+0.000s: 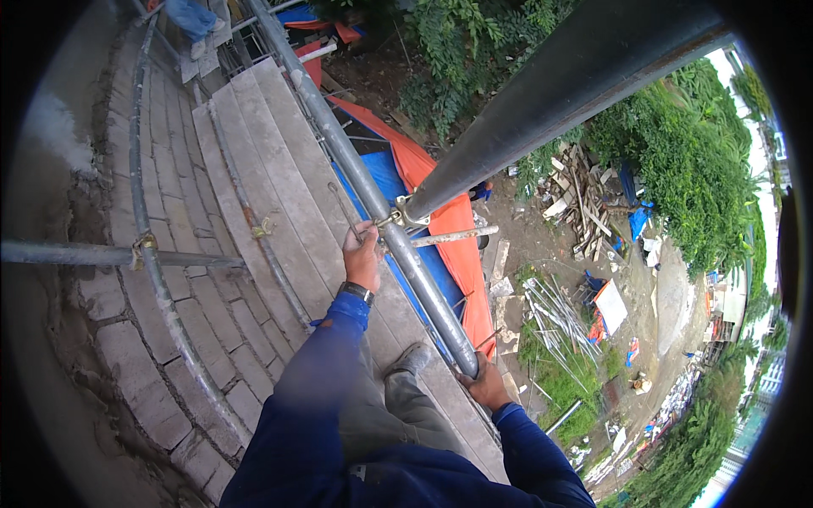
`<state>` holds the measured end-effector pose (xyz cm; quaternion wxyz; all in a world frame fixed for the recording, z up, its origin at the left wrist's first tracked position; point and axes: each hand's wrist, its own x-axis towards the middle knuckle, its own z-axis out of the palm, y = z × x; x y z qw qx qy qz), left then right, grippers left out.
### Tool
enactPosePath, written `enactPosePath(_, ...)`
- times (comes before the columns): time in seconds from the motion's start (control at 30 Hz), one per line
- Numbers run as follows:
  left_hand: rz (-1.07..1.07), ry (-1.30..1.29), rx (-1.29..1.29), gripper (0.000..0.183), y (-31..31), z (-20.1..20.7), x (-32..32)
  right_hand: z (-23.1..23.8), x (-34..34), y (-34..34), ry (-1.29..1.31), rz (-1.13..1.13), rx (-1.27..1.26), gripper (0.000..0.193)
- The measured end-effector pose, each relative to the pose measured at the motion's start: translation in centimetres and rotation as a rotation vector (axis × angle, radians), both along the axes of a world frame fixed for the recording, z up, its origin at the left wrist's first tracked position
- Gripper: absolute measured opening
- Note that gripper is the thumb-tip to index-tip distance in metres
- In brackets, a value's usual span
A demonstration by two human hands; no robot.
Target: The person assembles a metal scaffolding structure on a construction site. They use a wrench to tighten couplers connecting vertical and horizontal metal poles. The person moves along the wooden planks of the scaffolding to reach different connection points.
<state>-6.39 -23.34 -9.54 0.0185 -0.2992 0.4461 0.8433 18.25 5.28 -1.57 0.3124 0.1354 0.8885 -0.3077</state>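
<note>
My left hand (362,256), with a watch (356,291) on its wrist, is closed around a thin metal rod (342,206) that sticks out past the fingers. Its fingertips are beside a metal scaffold clamp (390,219), where the long grey scaffold pipe (351,171) meets a thick dark upright pole (525,110). Lower down, my right hand (489,383) grips the pipe near its near end. A short, pale, stained tube (457,236) juts out to the right just below the clamp.
Beneath me are walkway planks (279,165), my shoe (412,359) on them. Left of them run more pipes (138,169) over a block wall (216,296). Orange sheeting (461,279) and a blue tarp (423,262) hang beyond the edge; far below lie timber (578,199) and metal bars (563,317). Another person's leg (193,19) shows at upper left.
</note>
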Motion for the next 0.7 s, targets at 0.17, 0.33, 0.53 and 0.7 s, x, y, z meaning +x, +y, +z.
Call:
enactPosePath(0.17, 0.037, 0.080, -0.019, 0.017, 0.7, -1.6, -0.2, -0.4, 0.1, 0.3, 0.021, 0.043, 0.004, 0.059)
enactPosePath(0.33, 0.021, -0.015, -0.199, 0.024, 1.0, -2.7, -1.0, -0.7, 0.4, 0.5, 0.053, 0.080, -0.002, 0.067)
enactPosePath(0.53, -0.040, 0.002, -0.232, 0.022, -0.4, -3.3, -1.4, -2.4, 1.6, 1.0, 0.094, 0.053, 0.008, 0.067)
enactPosePath(0.7, -0.077, 0.114, -0.203, 0.021, -0.3, -3.5, -0.7, -2.3, 1.4, 1.1, 0.018, 0.018, -0.019, 0.067)
